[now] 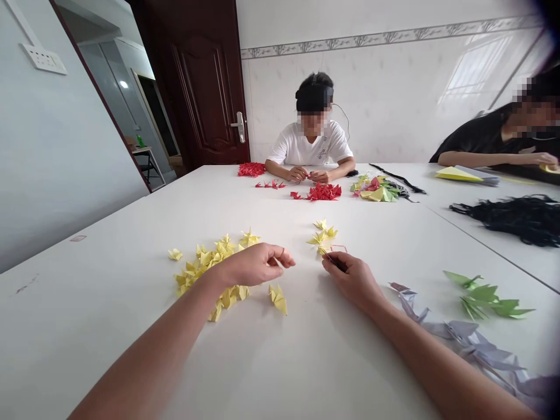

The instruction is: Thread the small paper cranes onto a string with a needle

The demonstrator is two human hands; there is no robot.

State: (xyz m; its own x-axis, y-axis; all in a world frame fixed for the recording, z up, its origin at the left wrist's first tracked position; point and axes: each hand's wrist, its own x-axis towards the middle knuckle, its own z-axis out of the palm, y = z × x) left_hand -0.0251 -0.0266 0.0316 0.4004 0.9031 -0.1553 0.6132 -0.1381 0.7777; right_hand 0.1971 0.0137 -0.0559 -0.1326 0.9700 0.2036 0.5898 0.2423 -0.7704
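The right hand (350, 281) pinches a needle (335, 261) beside yellow paper cranes (321, 238). The left hand (254, 265), fingers (280, 255) curled, hovers over more cranes on the white table (87, 315).

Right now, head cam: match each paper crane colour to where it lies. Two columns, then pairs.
Column 1
1. yellow paper cranes
2. red paper cranes
3. green paper cranes
4. lilac paper cranes

Column 2
A. far side, in front of the seated person
B. under and beside the left hand
C. right of the right hand, nearest the camera
D. far right, beyond the lilac group

Pairs: 1-B, 2-A, 3-D, 4-C
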